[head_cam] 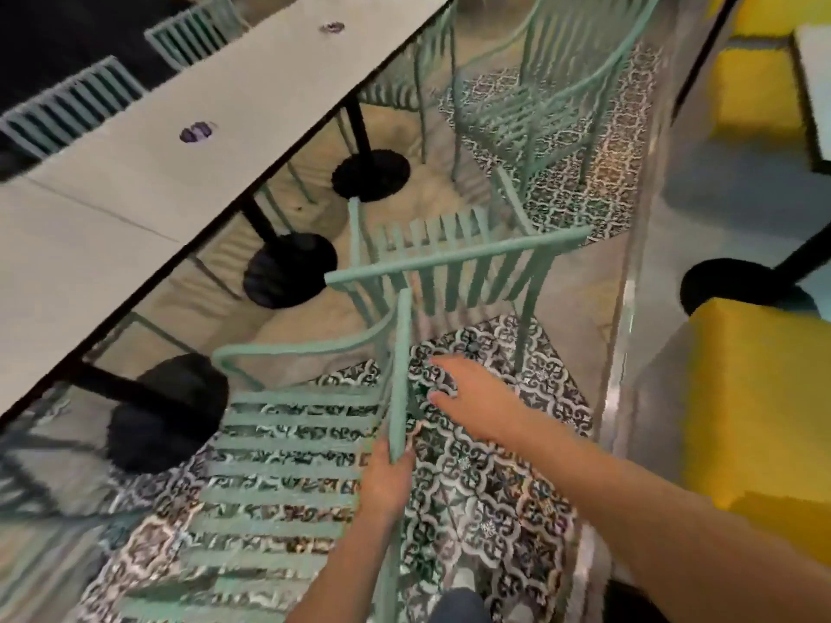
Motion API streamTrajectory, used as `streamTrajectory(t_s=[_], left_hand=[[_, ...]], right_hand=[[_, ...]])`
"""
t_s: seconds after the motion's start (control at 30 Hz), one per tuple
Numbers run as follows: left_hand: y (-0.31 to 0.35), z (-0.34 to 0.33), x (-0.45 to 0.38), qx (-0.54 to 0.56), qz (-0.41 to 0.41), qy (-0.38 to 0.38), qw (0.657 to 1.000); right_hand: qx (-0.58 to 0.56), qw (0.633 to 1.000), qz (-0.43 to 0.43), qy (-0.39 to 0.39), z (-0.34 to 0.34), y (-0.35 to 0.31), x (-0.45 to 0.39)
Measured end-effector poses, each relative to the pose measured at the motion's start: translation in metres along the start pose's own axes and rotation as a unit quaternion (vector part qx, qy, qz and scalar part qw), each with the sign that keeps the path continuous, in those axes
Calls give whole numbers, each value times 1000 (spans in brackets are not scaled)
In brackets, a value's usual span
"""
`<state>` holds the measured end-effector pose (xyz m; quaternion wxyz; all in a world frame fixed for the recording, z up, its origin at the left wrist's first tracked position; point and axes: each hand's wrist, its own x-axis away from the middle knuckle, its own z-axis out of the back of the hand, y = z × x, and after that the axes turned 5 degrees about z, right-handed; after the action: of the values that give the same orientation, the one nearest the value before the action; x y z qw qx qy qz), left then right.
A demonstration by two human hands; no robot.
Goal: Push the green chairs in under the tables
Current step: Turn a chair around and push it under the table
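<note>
Left hand [386, 481] grips the slatted green metal chair's [288, 465] top rail; right hand [467, 402] hovers open-fingered.

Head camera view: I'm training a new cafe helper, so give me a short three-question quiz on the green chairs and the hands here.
1. True or false: the left hand grips the top rail of the nearest green chair.
2. The right hand is: A) gripping a chair, B) open, holding nothing, C) resting on the long table.
3. Fill in: the bases under the long table are coloured ____.

Key: 1 true. 2 B. 3 black; one black base shows beside the next green chair, which is not fully pushed in.
</note>
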<state>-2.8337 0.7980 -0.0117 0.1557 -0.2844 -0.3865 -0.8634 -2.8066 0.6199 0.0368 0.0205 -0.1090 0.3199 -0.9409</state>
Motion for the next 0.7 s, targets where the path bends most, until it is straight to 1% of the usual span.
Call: streamTrajectory(t_s=[0.07,0.13,0.27,0.33,0.37,0.47,0.6,0.67,0.7], left_hand=[[2,-2,3,-9,-1,-4,1000],[1,-3,-1,-18,2,-14,1000],[-2,3,-15,-19,42,-69,997],[-2,2,-24,9,48,-104,993],[0,4,-25,18,38,-117,992],[2,10,-25,40,33,-134,990],[1,9,-22,26,57,-112,992],[-2,6,-16,23,70,-80,994],[-3,5,-12,3,66,-57,996]], right_hand=[[100,988,102,-52,2,0,-29],[196,957,181,-110,1,2,-60],[312,890,262,-204,-7,4,-106],[335,857,290,-262,-8,3,-119],[336,847,301,-280,-7,2,-123],[342,815,351,-309,-1,-2,-132],[366,779,372,-349,6,-5,-149],[382,756,390,-361,5,-9,-154],[384,755,393,-359,4,-8,-154]])
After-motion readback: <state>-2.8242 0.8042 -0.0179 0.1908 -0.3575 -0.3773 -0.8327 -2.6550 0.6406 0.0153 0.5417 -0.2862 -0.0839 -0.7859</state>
